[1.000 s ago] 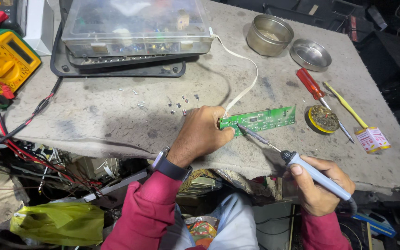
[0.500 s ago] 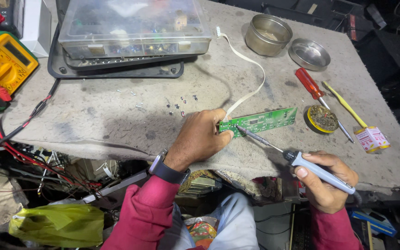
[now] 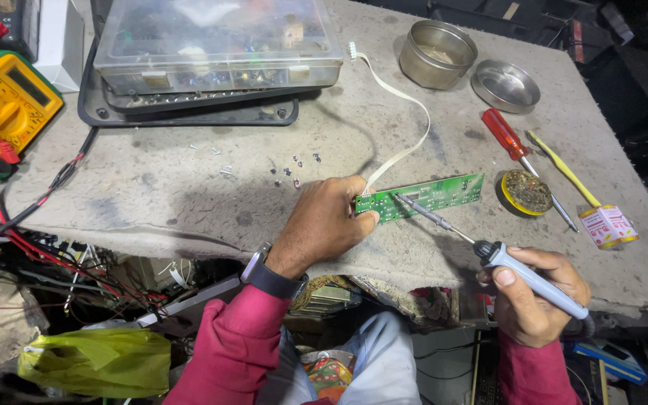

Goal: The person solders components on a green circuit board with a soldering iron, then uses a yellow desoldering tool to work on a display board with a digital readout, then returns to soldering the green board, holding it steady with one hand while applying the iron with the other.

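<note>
left hand [image 3: 322, 225] pins circuit board [image 3: 421, 197] | right hand [image 3: 538, 300] grips soldering iron [image 3: 489, 251], tip seemingly touching

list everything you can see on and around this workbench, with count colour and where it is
green circuit board: 1, green, bench centre-right, held at its left end
white flat ribbon cable: 1, white, curving from the board toward the parts box
clear plastic parts box: 1, clear, back left, on a black tray
yellow multimeter: 1, yellow, far left, with red leads
round metal tin: 1, silver, back right
metal tin lid: 1, silver, right of the tin
red-handled screwdriver: 1, red, right of the board
round yellow-rimmed tin: 1, at the board's right end
small screws: several, mid-bench
green plastic bag: 1, below the bench, left
soldering iron: 1, blue-grey handle, tip on the board
left hand: steadying the board
right hand: gripping the iron
</note>
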